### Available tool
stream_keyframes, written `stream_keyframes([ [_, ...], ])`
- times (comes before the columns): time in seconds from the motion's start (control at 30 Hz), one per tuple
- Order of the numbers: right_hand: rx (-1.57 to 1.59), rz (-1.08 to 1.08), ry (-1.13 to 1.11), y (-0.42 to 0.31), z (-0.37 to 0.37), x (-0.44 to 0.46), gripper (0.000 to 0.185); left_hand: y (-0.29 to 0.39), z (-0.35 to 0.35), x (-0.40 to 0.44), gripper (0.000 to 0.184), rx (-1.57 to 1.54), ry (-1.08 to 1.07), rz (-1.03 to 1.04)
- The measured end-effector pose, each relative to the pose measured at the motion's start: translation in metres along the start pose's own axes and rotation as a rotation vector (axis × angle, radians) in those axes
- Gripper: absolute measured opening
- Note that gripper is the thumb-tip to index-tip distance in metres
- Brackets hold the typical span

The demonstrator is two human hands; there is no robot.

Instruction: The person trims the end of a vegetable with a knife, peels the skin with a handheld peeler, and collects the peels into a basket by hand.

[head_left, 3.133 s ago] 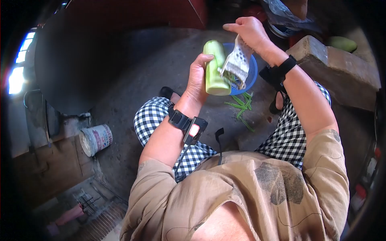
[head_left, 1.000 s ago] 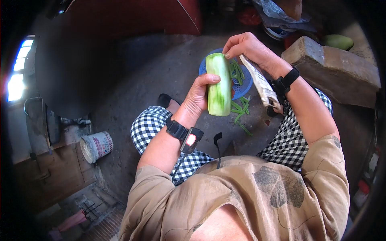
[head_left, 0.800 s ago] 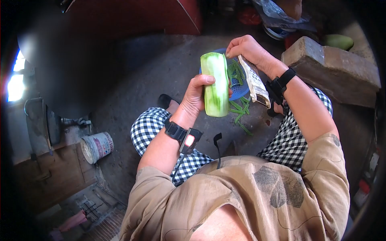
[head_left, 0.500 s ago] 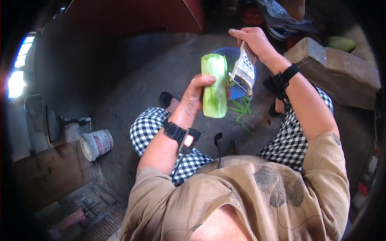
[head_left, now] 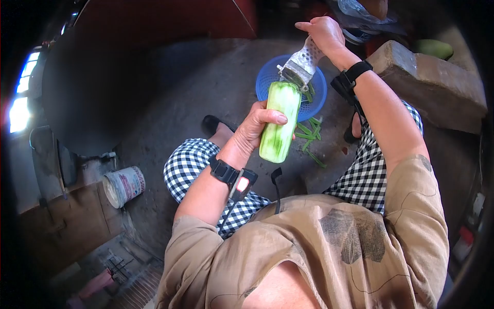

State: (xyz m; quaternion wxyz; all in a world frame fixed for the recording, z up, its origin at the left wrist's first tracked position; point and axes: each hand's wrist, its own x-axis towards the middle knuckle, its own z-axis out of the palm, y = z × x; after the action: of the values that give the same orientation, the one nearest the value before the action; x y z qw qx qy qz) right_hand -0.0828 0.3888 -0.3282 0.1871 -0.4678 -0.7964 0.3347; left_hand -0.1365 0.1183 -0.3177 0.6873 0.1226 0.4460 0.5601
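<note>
One gourd (head_left: 281, 135) is gripped in left fingers (head_left: 274, 118), one peeler (head_left: 302, 65) in right fingers (head_left: 309, 26), near one basket (head_left: 265, 78).

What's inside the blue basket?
Green peel strips show on the right in the blue basket. The peeler and gourd cover its middle; what lies behind them can't be seen.

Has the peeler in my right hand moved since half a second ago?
Yes: against the blue basket, the peeler has shifted away from you and to the left.

Left hand (head_left: 260, 122) in a curl, right hand (head_left: 328, 37) farther out, both arms (head_left: 388, 116) forward.
</note>
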Motion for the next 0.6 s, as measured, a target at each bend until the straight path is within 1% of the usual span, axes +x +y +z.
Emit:
stream_keyframes([
  [0.03,0.006,0.034,-0.023,-0.001,0.0,0.0,0.045,0.001,0.001,-0.001,0.055,0.007,-0.014,0.013],
  [0.13,-0.068,-0.069,-0.108,0.006,0.013,0.004,0.045,0.0,0.006,-0.002,0.057,0.018,-0.04,0.031],
  [0.2,-0.093,-0.039,-0.077,0.01,0.017,0.002,0.044,-0.001,0.007,-0.004,0.059,0.017,-0.022,0.026],
  [0.23,-0.102,-0.029,-0.057,0.009,0.016,0.001,0.044,-0.001,0.006,-0.007,0.059,0.038,-0.057,0.046],
  [0.27,-0.188,-0.019,0.01,0.013,0.01,0.002,0.042,0.001,0.005,-0.009,0.059,0.057,-0.091,0.062],
  [0.3,-0.242,0.032,-0.049,0.019,0.004,0.012,0.042,0.003,0.004,-0.008,0.058,0.079,-0.129,0.077],
  [0.37,-0.164,0.066,-0.014,0.028,0.001,0.022,0.04,0.006,0.003,-0.009,0.057,0.079,-0.069,0.061],
  [0.47,0.093,0.03,0.003,0.014,-0.006,0.011,0.043,0.007,0.005,-0.013,0.056,0.042,0.018,0.035],
  [0.5,0.114,-0.026,-0.022,0.008,-0.006,0.004,0.043,0.01,0.008,-0.013,0.055,0.031,0.036,0.018],
  [0.57,0.152,-0.138,-0.065,-0.008,-0.003,-0.007,0.042,0.013,0.011,-0.012,0.052,-0.008,0.006,0.013],
  [0.6,0.104,-0.214,-0.017,-0.01,0.005,-0.01,0.041,0.013,0.012,-0.011,0.052,-0.014,-0.013,0.01],
])
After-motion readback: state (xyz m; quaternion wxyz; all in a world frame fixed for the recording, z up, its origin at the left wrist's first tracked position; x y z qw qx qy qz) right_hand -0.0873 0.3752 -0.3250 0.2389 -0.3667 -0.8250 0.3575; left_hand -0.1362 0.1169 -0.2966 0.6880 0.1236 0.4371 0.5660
